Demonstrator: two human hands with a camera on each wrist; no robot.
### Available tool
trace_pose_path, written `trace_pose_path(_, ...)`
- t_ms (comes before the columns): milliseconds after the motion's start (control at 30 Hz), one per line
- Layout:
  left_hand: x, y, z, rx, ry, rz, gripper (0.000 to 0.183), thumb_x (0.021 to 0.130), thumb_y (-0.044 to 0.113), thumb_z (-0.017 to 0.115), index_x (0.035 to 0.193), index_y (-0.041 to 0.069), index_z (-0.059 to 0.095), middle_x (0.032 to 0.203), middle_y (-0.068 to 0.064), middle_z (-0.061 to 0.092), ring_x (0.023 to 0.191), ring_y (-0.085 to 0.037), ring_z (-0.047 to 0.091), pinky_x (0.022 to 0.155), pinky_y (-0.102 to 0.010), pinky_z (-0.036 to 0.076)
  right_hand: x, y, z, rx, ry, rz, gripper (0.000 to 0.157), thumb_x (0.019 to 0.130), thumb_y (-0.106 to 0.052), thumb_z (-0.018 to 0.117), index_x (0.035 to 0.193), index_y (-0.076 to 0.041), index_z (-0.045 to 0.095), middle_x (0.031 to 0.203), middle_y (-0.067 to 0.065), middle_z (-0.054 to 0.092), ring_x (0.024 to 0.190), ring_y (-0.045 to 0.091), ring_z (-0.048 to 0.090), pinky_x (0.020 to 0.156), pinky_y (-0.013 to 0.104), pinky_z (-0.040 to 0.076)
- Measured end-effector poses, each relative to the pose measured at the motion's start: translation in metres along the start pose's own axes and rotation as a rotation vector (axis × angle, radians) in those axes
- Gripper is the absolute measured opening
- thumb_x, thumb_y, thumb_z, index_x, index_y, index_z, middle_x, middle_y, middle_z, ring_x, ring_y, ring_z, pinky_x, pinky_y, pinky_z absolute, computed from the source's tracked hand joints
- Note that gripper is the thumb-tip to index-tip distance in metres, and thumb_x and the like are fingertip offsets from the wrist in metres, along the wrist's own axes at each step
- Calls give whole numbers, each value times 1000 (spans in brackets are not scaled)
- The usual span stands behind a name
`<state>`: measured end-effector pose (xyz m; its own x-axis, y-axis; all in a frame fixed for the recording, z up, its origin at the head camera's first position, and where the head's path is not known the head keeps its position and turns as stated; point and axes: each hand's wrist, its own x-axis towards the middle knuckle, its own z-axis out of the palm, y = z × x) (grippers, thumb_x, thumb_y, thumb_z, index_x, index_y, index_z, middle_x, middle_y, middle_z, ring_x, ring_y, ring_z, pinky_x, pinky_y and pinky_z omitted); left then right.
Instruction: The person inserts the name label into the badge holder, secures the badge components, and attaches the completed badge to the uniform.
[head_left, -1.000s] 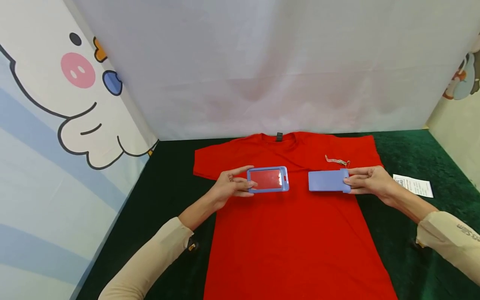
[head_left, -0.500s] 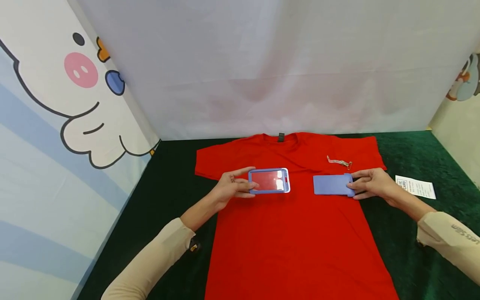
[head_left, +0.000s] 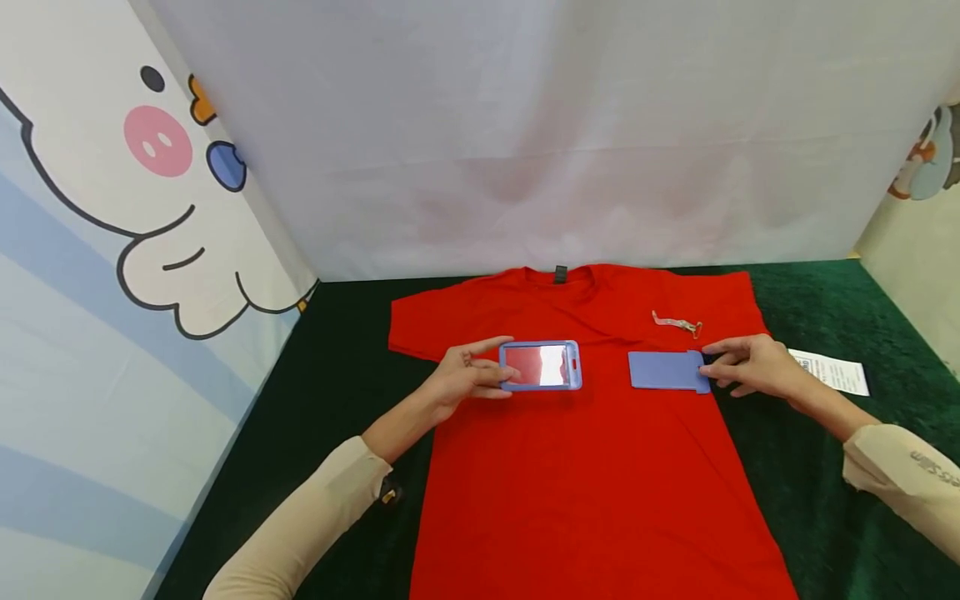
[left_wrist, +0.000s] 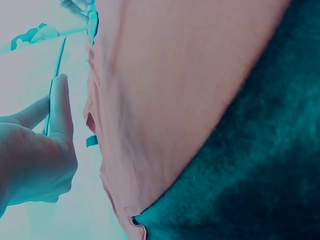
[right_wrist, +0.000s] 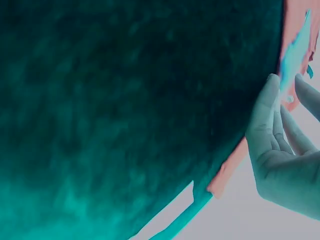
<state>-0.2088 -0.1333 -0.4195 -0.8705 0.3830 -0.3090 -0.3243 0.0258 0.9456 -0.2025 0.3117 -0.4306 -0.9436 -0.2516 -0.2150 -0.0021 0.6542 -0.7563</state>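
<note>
My left hand (head_left: 461, 377) pinches one end of a blue-framed badge holder (head_left: 575, 365) with a clear window, held over the chest of a red T-shirt (head_left: 585, 492). Seen edge-on in the left wrist view, the badge holder (left_wrist: 58, 62) is a thin line between thumb and finger. To its right, a flat blue plate (head_left: 666, 370) with a wider end lies on the shirt. My right hand (head_left: 753, 367) has its fingertips right at that wider end. In the right wrist view, thumb and fingers (right_wrist: 270, 100) stand apart, with the plate (right_wrist: 295, 57) beyond them.
A clear strap with a metal clip (head_left: 678, 323) lies on the shirt above the plate. A white printed card (head_left: 832, 374) sits on the dark green cloth (head_left: 817, 308), partly behind the right hand. A pale curtain (head_left: 562, 133) rises behind the shirt.
My right hand has lowered the blue plate onto the shirt, slightly rightward, and let go of it. The left hand still holds the badge holder, marginally lower.
</note>
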Motion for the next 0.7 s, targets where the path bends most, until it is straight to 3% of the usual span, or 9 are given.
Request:
trace_pose_path(233, 0, 2, 3, -5, -10, -13, 53, 101, 3, 61, 151, 17, 52, 101, -4, 80, 94, -14, 76, 84, -33, 63, -25, 15, -32, -49, 67, -43, 52, 99, -22, 69, 139, 8, 53, 102, 15, 77, 80, 7, 73, 70, 25, 63)
trace_pose_path(433, 0, 3, 4, -3, -28, -13, 55, 101, 4, 61, 153, 16, 49, 104, -6, 80, 95, -16, 77, 86, -33, 63, -55, 51, -65, -108, 200, -20, 43, 99, -20, 69, 136, -2, 57, 89, -14, 71, 75, 1, 66, 64, 24, 59)
trace_pose_path(600, -1, 3, 4, -1, -30, -12, 54, 101, 4, 62, 152, 16, 50, 104, -6, 80, 94, -16, 77, 87, -34, 62, -69, 84, -84, -141, 264, 51, 38, 100, -19, 68, 128, 5, 60, 84, -16, 67, 71, -6, 60, 60, 23, 57)
trace_pose_path(700, -2, 3, 5, -2, -43, -7, 54, 101, 4, 61, 153, 15, 49, 104, -5, 80, 95, -15, 77, 87, -33, 62, -72, 103, -90, -152, 276, 94, 47, 100, -18, 67, 129, 16, 54, 82, -13, 68, 68, -7, 59, 58, 23, 56)
